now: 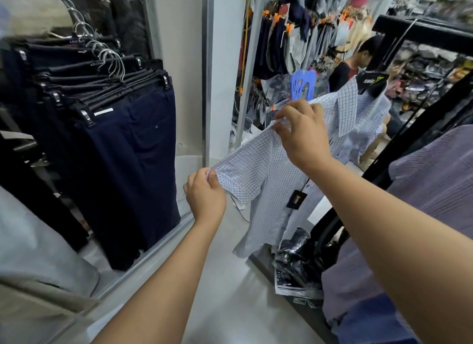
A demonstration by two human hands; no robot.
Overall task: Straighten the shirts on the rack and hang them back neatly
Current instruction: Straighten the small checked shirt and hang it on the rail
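Observation:
A white shirt with a fine blue check (258, 169) hangs on a black hanger (371, 83) from the black rack (414, 34) at the right. Its short sleeve is stretched out to the left. My left hand (204, 192) pinches the sleeve's hem. My right hand (302, 131) pinches the upper edge of the sleeve near the shoulder. A black tag (297, 199) dangles from the shirt's front. A striped lilac shirt (435, 185) hangs on the same rack, closer to me at the right.
Navy trousers (133, 149) on clip hangers fill a rack at the left. A white pillar (220, 69) stands behind the sleeve. Packaged dark garments (299, 261) lie on the floor under the rack. A person (350, 67) stands at the back among hanging clothes.

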